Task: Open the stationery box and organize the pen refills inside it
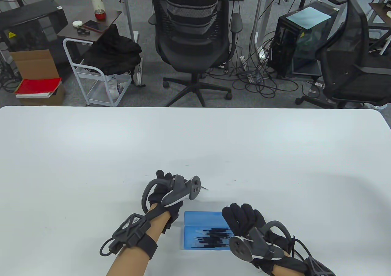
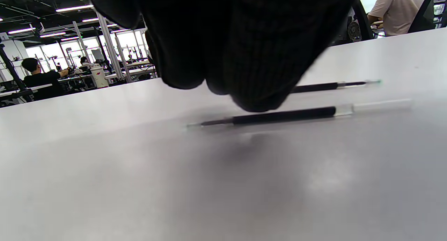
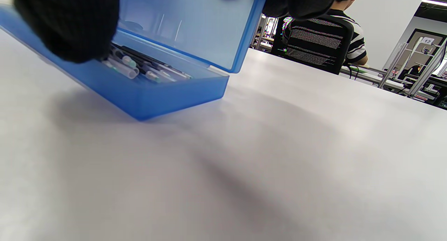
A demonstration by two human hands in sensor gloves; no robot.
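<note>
The blue stationery box (image 1: 203, 219) lies open near the table's front edge, its lid (image 3: 195, 28) raised. Several pen refills (image 1: 210, 236) lie in its base (image 3: 167, 90). My right hand (image 1: 244, 219) grips the box's right end, thumb (image 3: 66, 24) over the base wall and fingers (image 3: 300, 1) on the lid's top edge. My left hand (image 1: 165, 190) is beyond the box to the left, fingertips (image 2: 258, 101) bunched just over a loose refill (image 2: 283, 117) lying on the table. A second loose refill (image 2: 331, 86) lies behind it and holds nothing I can see. One refill tip (image 1: 205, 188) shows past the left tracker.
The white table (image 1: 91, 153) stretches wide on all sides of the box. Beyond its far edge stand an office chair (image 1: 192, 34) with a person seated behind it, a small cart (image 1: 91, 71) and a computer case (image 1: 302, 40).
</note>
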